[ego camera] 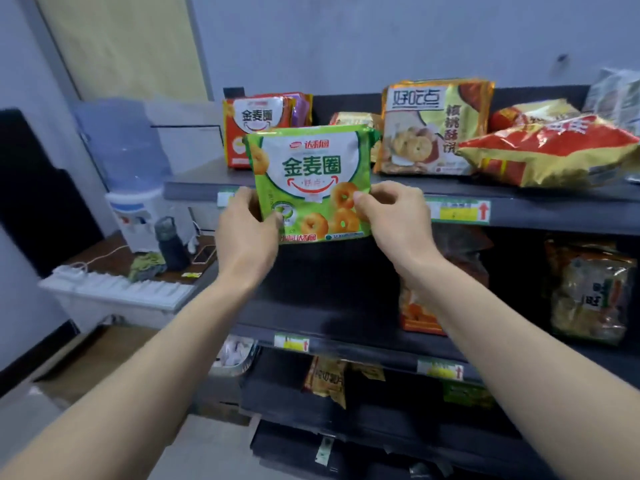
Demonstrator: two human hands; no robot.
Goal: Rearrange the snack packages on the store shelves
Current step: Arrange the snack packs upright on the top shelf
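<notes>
Upright, squarish green package [311, 168] (print facing camera) in left hand [247, 230] and right hand [391, 220] fingers.

Bare top shelf [194, 183] front; orange package [258, 128] behind.

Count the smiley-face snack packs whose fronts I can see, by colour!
Green pack, held by the left hand and right hand: 1
Orange pack, standing on the top shelf: 1
Total: 2
</notes>
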